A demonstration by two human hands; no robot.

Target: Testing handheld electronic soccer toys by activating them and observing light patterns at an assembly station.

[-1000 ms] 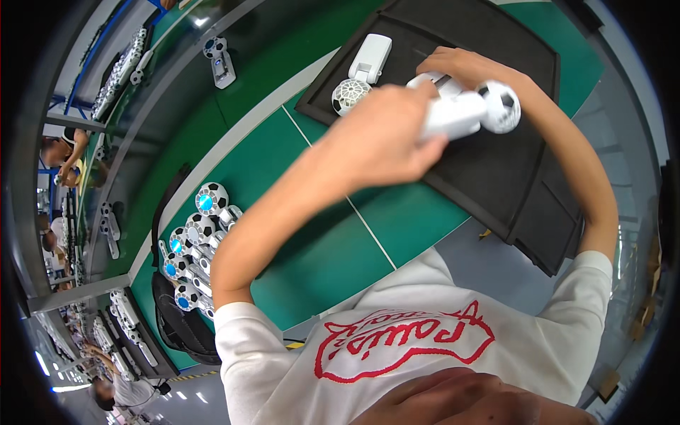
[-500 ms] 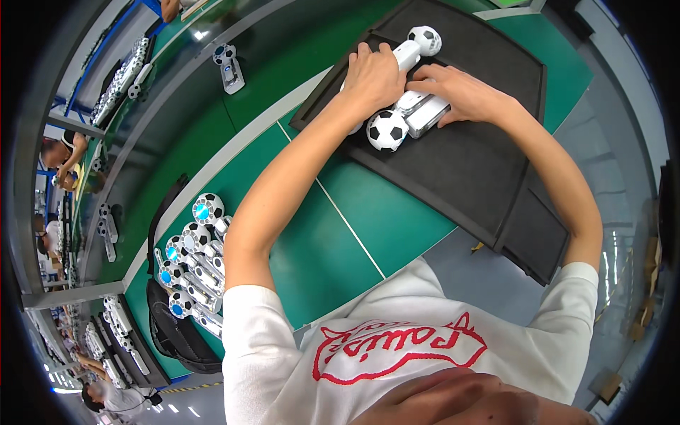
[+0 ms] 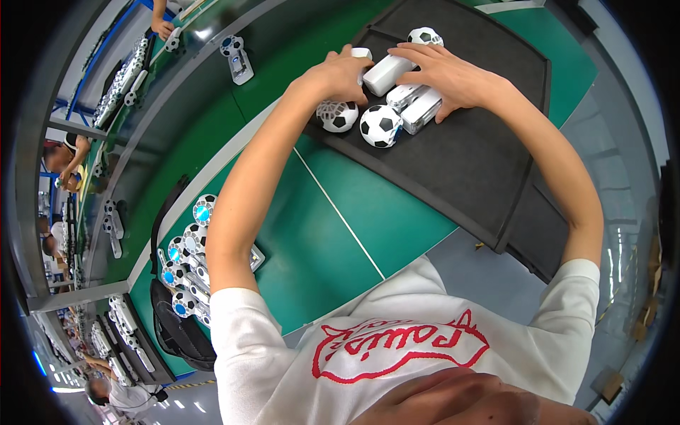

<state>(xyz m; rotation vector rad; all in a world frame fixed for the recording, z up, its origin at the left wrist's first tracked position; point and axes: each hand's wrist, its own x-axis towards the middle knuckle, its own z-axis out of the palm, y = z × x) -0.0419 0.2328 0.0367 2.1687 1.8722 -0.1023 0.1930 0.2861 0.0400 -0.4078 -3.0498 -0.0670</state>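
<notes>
Several white handheld devices with ball-shaped heads patterned like footballs lie side by side on a black mat (image 3: pixel 467 163). My left hand (image 3: pixel 338 71) grips the body of one device whose patterned head (image 3: pixel 337 115) sticks out below it. My right hand (image 3: pixel 448 74) lies over two white bodies (image 3: pixel 418 106), thumb on one side and fingers curled round the other. A second ball head (image 3: pixel 381 125) sits beside the first. A third device (image 3: pixel 388 73) lies between my hands, its head (image 3: pixel 423 35) pointing away.
The mat sits on a green table (image 3: pixel 333 234). A batch of similar devices with blue-centred heads (image 3: pixel 185 262) lies at the left over a black bag (image 3: pixel 177 333). Another device (image 3: pixel 237 60) rests further back. Other people work along the left side.
A second ago both hands held one device up in the air. They lowered it onto the mat, and it now lies packed against the others under my hands.
</notes>
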